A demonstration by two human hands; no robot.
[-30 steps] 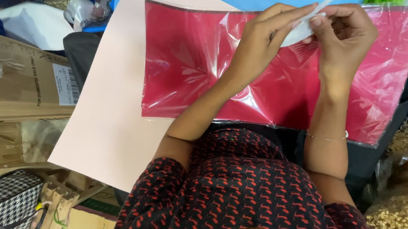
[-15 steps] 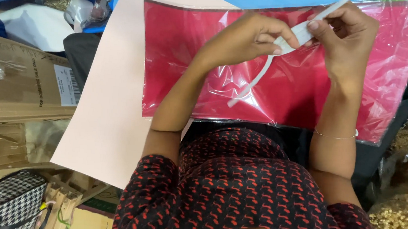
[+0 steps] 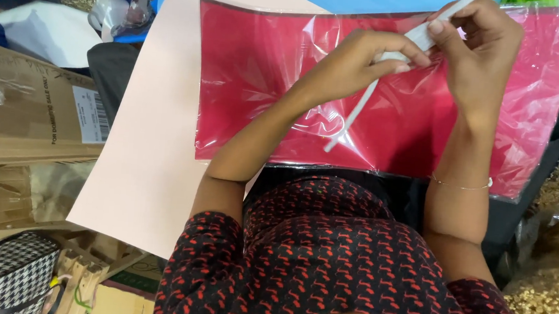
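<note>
Left hand (image 3: 355,60) and right hand (image 3: 477,43) pinch a white strip (image 3: 369,98) above a red plastic-wrapped sheet (image 3: 258,83) on a pale counter (image 3: 141,167); cardboard boxes (image 3: 27,113) alongside.

Black short-sleeved top (image 3: 338,259) w/ red pattern, thin bracelet (image 3: 461,185) on right wrist, bare forearms

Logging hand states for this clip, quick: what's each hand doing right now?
Left hand: closed, fingers pinching the white strip above the red sheet.
Right hand: closed, fingers holding the same white strip higher up.
</note>
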